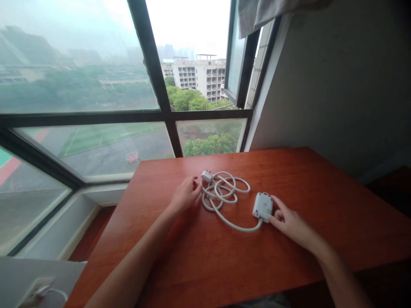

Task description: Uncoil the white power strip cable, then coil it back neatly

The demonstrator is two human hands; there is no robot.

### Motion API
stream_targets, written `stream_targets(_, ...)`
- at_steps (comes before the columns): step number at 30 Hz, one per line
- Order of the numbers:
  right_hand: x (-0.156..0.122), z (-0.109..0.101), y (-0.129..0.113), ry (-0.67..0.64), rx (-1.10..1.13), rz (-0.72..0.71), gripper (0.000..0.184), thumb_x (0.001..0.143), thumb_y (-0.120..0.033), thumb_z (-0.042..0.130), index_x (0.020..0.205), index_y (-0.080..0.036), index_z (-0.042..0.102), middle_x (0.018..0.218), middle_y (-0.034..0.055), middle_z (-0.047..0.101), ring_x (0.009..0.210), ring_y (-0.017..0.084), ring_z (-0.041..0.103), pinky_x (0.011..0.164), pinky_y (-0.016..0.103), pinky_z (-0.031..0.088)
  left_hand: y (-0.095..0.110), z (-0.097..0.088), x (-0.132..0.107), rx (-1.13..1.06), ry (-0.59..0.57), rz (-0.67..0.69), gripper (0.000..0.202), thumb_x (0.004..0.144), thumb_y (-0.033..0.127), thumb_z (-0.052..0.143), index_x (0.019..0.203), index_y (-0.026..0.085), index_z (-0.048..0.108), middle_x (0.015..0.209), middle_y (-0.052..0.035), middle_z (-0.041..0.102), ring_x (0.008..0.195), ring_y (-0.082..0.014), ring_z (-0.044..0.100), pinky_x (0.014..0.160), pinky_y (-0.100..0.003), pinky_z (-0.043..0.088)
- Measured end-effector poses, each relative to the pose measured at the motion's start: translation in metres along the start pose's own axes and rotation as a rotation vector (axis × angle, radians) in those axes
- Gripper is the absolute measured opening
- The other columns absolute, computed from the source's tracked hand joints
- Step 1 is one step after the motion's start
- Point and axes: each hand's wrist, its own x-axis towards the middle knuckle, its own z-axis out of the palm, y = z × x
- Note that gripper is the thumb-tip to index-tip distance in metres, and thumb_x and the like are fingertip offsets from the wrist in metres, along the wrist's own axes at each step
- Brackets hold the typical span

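A white extension cord lies on the reddish-brown wooden table, its cable (pixel 224 188) looped loosely in a coil. The plug (pixel 207 176) rests at the coil's far left, with its metal pins pointing away. At the other end, the small white socket block (pixel 263 206) lies flat, with dark spots near its corners. My left hand (pixel 186 193) is beside the coil's left edge, fingers curved and apart; whether they touch the cable is unclear. On the right, my right hand (pixel 287 219) has its index finger and thumb spread against the block's right edge.
The wooden table (pixel 192 265) reaches to the windows, whose dark frame (pixel 128 116) stands behind it. One pane (pixel 237 55) is swung outward beneath a curtain (pixel 266 13). A grey wall (pixel 327 85) borders the right side. At lower left, a plug with a cable (pixel 43 291) sits at a wall outlet.
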Motion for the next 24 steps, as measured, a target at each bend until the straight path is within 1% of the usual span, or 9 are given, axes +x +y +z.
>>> stream_targets(3, 0.001, -0.011, -0.008, 0.011, -0.132, -0.031, 0.075, 0.08, -0.04, 0.052, 0.146, -0.011, 0.029, 0.064, -0.0024, 0.06, 0.061, 0.018, 0.058, 0.062, 0.029, 0.041, 0.005, -0.002, 0.0, 0.003, 0.041, 0.011, 0.039, 0.085, 0.041, 0.052, 0.115, 0.017, 0.056, 0.104, -0.0098, 0.064, 0.081, -0.0196, 0.064, 0.071, -0.031, 0.048)
stream_targets(5, 0.004, -0.016, -0.018, 0.046, -0.175, -0.073, 0.065, 0.081, -0.038, 0.053, 0.14, -0.015, 0.041, 0.07, -0.0003, 0.064, 0.064, 0.018, 0.06, 0.062, 0.029, 0.042, 0.009, -0.003, 0.0, 0.009, 0.082, 0.022, 0.034, 0.085, 0.04, 0.052, 0.11, 0.017, 0.056, 0.105, -0.0097, 0.063, 0.077, -0.0182, 0.063, 0.069, -0.031, 0.048)
stream_targets(8, 0.013, -0.018, -0.041, 0.106, -0.207, -0.18, 0.045, 0.082, -0.034, 0.052, 0.125, -0.02, 0.057, 0.078, 0.0019, 0.068, 0.068, 0.018, 0.062, 0.064, 0.028, 0.044, 0.013, -0.006, -0.002, 0.008, 0.12, 0.04, 0.028, 0.086, 0.039, 0.051, 0.103, 0.017, 0.057, 0.101, -0.0084, 0.062, 0.072, -0.0167, 0.06, 0.068, -0.032, 0.047)
stream_targets(11, 0.024, -0.01, -0.07, 0.119, -0.219, -0.355, 0.036, 0.083, -0.027, 0.053, 0.118, -0.021, 0.061, 0.089, 0.0036, 0.069, 0.075, 0.017, 0.063, 0.071, 0.029, 0.046, 0.013, -0.005, -0.006, 0.011, 0.127, 0.074, 0.024, 0.087, 0.038, 0.049, 0.098, 0.018, 0.057, 0.099, -0.007, 0.061, 0.071, -0.016, 0.059, 0.068, -0.031, 0.046)
stream_targets(14, 0.035, 0.005, -0.096, 0.063, -0.239, -0.543, 0.028, 0.084, -0.025, 0.055, 0.111, -0.021, 0.063, 0.101, 0.0069, 0.067, 0.091, 0.02, 0.062, 0.083, 0.032, 0.047, 0.013, -0.004, -0.012, 0.024, 0.143, 0.124, 0.02, 0.089, 0.036, 0.047, 0.095, 0.019, 0.056, 0.096, -0.0058, 0.06, 0.072, -0.0163, 0.058, 0.068, -0.031, 0.044)
stream_targets(16, 0.041, 0.015, -0.11, 0.028, -0.299, -0.623, 0.023, 0.084, -0.026, 0.058, 0.106, -0.021, 0.065, 0.105, 0.0082, 0.066, 0.1, 0.022, 0.059, 0.088, 0.034, 0.045, 0.013, -0.003, -0.015, 0.03, 0.147, 0.143, 0.017, 0.089, 0.034, 0.047, 0.093, 0.02, 0.056, 0.095, -0.0055, 0.06, 0.074, -0.017, 0.057, 0.068, -0.03, 0.044)
stream_targets(18, 0.047, 0.023, -0.119, 0.0, -0.366, -0.664, 0.02, 0.082, -0.027, 0.061, 0.101, -0.022, 0.066, 0.106, 0.0089, 0.066, 0.105, 0.024, 0.056, 0.091, 0.036, 0.044, 0.013, -0.004, -0.017, 0.027, 0.141, 0.149, 0.016, 0.088, 0.033, 0.048, 0.091, 0.02, 0.057, 0.093, -0.005, 0.059, 0.075, -0.0173, 0.057, 0.068, -0.03, 0.043)
stream_targets(21, 0.052, 0.032, -0.126, -0.083, -0.445, -0.68, 0.019, 0.079, -0.031, 0.065, 0.094, -0.021, 0.068, 0.105, 0.0103, 0.066, 0.104, 0.027, 0.055, 0.09, 0.037, 0.043, 0.014, -0.005, -0.019, 0.006, 0.127, 0.154, 0.015, 0.088, 0.033, 0.049, 0.089, 0.02, 0.057, 0.092, -0.0044, 0.06, 0.073, -0.0167, 0.056, 0.067, -0.029, 0.043)
stream_targets(24, 0.055, 0.038, -0.126, -0.129, -0.488, -0.677, 0.023, 0.079, -0.03, 0.064, 0.099, -0.019, 0.066, 0.105, 0.0122, 0.065, 0.102, 0.028, 0.056, 0.087, 0.036, 0.043, 0.014, -0.007, -0.02, -0.013, 0.119, 0.159, 0.015, 0.087, 0.033, 0.049, 0.087, 0.02, 0.058, 0.091, -0.0041, 0.06, 0.073, -0.0165, 0.056, 0.066, -0.029, 0.042)
